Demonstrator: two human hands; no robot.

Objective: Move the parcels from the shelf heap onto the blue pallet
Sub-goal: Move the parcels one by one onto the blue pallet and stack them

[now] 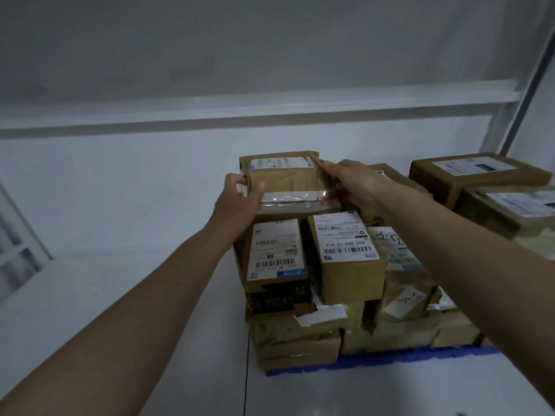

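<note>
A brown cardboard parcel [288,181] with a white label and clear tape sits at the far top of a stack of parcels. My left hand [237,199] grips its left side, thumb on the front face. My right hand [354,181] holds its right side. Below and in front lie two labelled boxes, one on the left [274,253] and one on the right [345,250]. The stack rests on the blue pallet [390,360], of which only the front edge shows.
More brown parcels [477,175] are piled at the right. A white wall with a horizontal ledge [240,115] stands behind the stack. A white floor [150,325] spreads to the left and front; a window frame [18,250] is at far left.
</note>
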